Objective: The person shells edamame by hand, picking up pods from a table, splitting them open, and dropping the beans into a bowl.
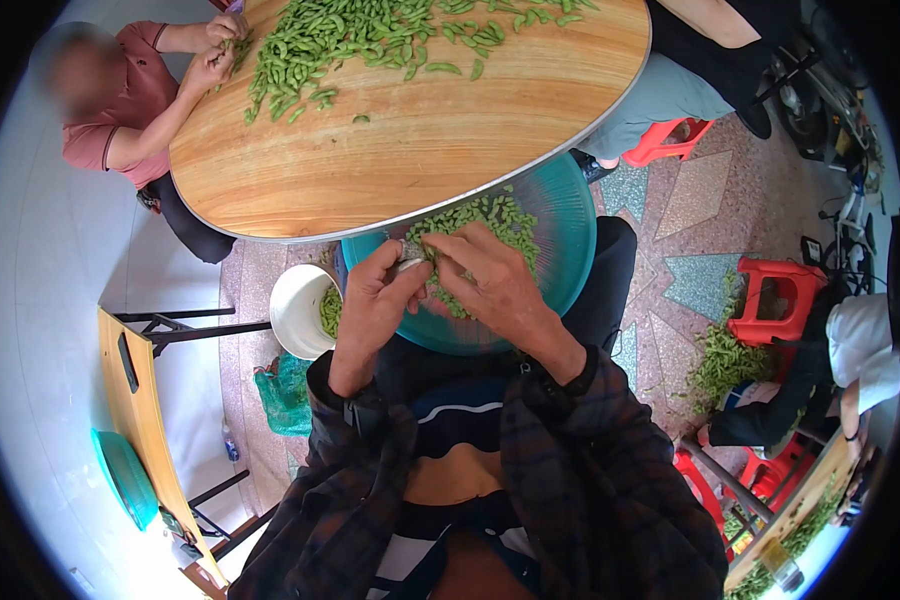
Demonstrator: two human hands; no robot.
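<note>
A teal basin [570, 225] rests on my lap, holding several green bean pods [500, 218]. My left hand [375, 300] pinches a small metal tool or blade [410, 258] over the basin's near rim. My right hand [490, 280] is closed on a green pod [428, 252] right beside it, the fingertips of both hands meeting. A round wooden table [420, 140] stands just beyond the basin, with a heap of green pods [350, 40] on its far side.
A white bucket [295, 310] with pods stands on the floor left of my knee. A person in a red shirt [120, 100] works at the table's left edge; another sits at its right. Red stools [770, 300], loose pods on the floor and a wooden side table [135, 400] surround me.
</note>
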